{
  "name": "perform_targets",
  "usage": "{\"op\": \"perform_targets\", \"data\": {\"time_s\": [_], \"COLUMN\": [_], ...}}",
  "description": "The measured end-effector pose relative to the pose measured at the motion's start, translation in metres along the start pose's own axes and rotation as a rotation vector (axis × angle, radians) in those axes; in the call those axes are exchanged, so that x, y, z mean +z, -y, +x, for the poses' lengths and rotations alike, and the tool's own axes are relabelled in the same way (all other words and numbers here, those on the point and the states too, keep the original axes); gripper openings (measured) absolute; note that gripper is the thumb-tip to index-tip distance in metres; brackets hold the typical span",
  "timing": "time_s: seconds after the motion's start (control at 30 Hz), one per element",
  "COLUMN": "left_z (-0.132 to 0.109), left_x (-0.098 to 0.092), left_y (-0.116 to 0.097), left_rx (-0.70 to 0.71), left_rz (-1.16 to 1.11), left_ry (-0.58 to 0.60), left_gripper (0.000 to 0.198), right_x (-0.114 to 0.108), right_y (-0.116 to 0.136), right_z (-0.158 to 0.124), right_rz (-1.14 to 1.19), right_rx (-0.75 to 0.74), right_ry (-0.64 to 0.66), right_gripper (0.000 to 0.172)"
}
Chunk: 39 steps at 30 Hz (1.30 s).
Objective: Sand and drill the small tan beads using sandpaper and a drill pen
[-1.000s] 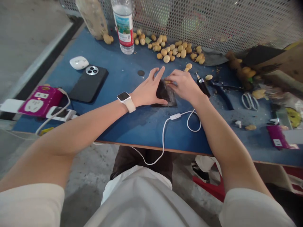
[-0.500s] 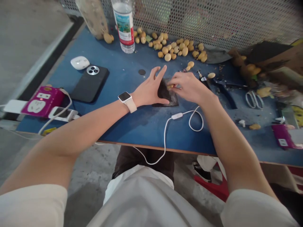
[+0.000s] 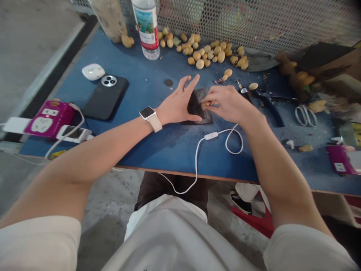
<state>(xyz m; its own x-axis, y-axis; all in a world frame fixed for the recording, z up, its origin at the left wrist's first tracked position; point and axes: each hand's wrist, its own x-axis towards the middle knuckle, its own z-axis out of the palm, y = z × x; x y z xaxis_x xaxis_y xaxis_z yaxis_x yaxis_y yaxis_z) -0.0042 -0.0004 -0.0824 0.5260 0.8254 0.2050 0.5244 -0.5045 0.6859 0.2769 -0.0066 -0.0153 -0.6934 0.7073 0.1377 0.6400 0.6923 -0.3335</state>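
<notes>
My left hand [image 3: 178,102] lies on a dark square pad [image 3: 198,109] in the middle of the blue table [image 3: 158,139], fingers stretched and spread, thumb along the pad's near edge. A white smartwatch [image 3: 149,116] sits on that wrist. My right hand [image 3: 228,103] is curled over the pad's right side, its fingertips pinching a small tan seed [image 3: 205,103] against the pad. A heap of tan round seeds [image 3: 210,54] lies behind both hands near the mesh wall.
A black phone [image 3: 105,96], white earbud case [image 3: 93,71], magenta power strip [image 3: 46,118] and water bottle [image 3: 146,28] stand left. A white cable [image 3: 197,158] hangs over the front edge. Pliers [image 3: 269,103], scissors [image 3: 306,114] and clutter lie right.
Both hands stay on the pad; my right hand's fingertips have slid slightly down and right across it with the seed. The view has shifted a little.
</notes>
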Motion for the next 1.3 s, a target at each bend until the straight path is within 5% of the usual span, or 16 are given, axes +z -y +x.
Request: {"op": "perform_targets", "data": {"time_s": [0.43, 0.6, 0.83, 1.07, 1.3], "left_z": [0.000, 0.000, 0.000, 0.002, 0.000], "left_x": [0.000, -0.002, -0.004, 0.000, -0.001], "left_y": [0.000, -0.001, -0.007, 0.000, -0.004], "left_rx": [-0.003, -0.010, -0.013, 0.003, 0.007], "left_rz": [0.017, 0.016, 0.009, 0.014, 0.039], "left_ry": [-0.010, 0.001, 0.005, -0.017, -0.024], "left_gripper": [0.172, 0.168, 0.172, 0.170, 0.162], "right_x": [0.010, 0.007, 0.031, 0.008, 0.028], "right_y": [-0.001, 0.001, -0.003, 0.001, -0.008], "right_z": [0.006, 0.004, 0.017, 0.009, 0.030], "right_rz": [-0.014, 0.036, -0.017, 0.038, 0.028], "right_rx": [0.025, 0.022, 0.093, 0.055, 0.122], "right_ry": [-0.101, -0.012, -0.204, 0.001, -0.178], "right_gripper": [0.031, 0.034, 0.039, 0.030, 0.034]}}
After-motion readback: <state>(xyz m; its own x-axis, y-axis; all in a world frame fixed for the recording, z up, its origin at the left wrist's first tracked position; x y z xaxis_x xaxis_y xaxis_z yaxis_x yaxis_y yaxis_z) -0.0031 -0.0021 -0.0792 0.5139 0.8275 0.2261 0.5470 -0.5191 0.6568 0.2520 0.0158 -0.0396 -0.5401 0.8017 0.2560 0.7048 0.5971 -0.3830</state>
